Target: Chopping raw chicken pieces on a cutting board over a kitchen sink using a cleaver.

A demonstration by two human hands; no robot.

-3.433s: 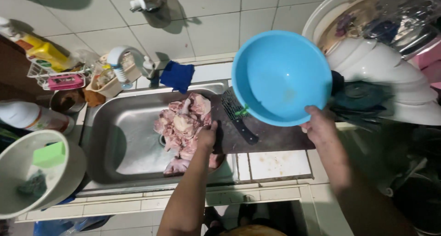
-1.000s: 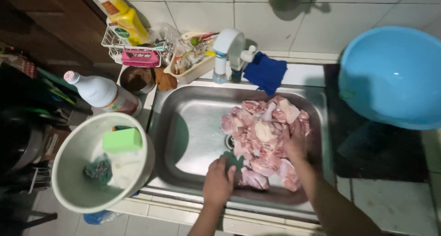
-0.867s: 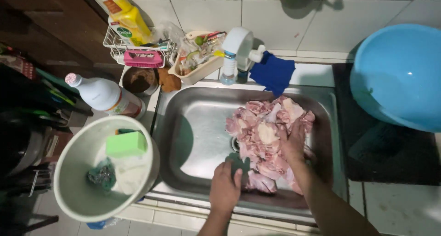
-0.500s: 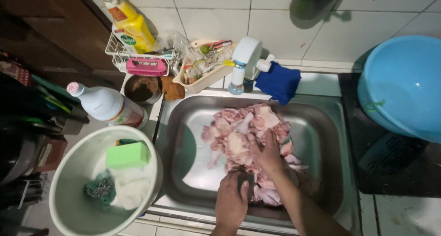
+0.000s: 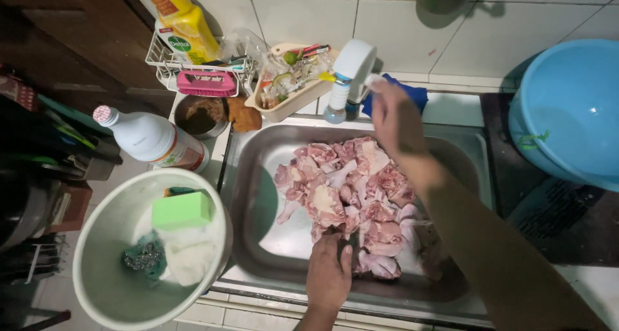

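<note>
Below, left hand [image 5: 329, 273] grips raw chicken [image 5: 351, 199]; right hand [image 5: 394, 115] grasps the spray bottle [image 5: 345, 76].

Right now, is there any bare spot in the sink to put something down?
Yes: the sink floor is bare left of the raw chicken pieces. The middle and right are crowded with meat and both hands: left hand on the pile, right hand at the white pump bottle.
</note>
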